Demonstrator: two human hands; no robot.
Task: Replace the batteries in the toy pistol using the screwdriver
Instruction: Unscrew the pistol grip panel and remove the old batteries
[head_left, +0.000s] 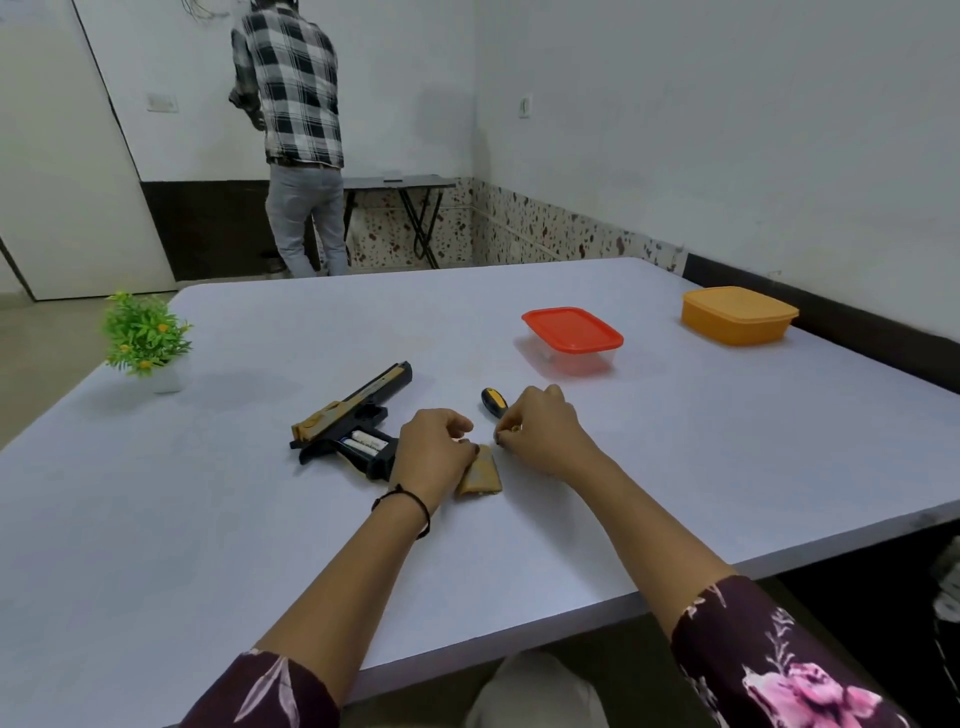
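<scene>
Clamping my right grip (540, 431) on the screwdriver (492, 401), left grip (434, 447) curled by the battery cover (480, 475), hold unclear, I risk nudging the opened toy pistol (353, 410) and spilling its batteries (366, 442).

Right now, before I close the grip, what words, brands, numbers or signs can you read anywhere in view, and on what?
Nothing here reads clearly enough to quote.
Batteries in the open grip of the toy pistol: any print on the white wraps is too small to read.
Pistol slide: pale marks, too blurred to tell if they are lettering.
Red-lidded box, orange box, screwdriver handle: no lettering shows.
</scene>
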